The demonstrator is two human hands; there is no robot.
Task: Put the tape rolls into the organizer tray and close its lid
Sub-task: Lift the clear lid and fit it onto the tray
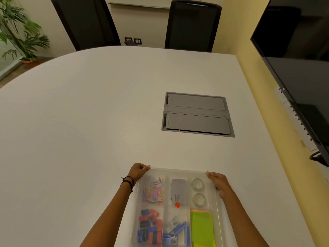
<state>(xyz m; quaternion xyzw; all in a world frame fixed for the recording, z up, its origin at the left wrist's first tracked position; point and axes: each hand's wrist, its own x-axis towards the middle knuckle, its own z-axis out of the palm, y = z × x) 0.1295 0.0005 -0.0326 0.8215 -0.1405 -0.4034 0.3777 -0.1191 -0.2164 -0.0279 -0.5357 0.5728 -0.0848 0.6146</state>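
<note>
lid [178,172] lies over organizer tray [216,202], bottom centre | tape rolls [198,192] inside, upper-right compartment | left hand [138,171], right hand [219,183] each grasp a far corner | press downward

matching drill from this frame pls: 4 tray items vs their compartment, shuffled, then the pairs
Seen through the translucent lid of the organizer tray, which the left hand and right hand grip at its far corners.

Items:
1. tape rolls
2. paper clips
3. sticky notes
4. grey box

Places:
A. far left
B. near right
C. far middle
D. far right

Pairs: 1-D, 2-A, 3-B, 4-C
</note>
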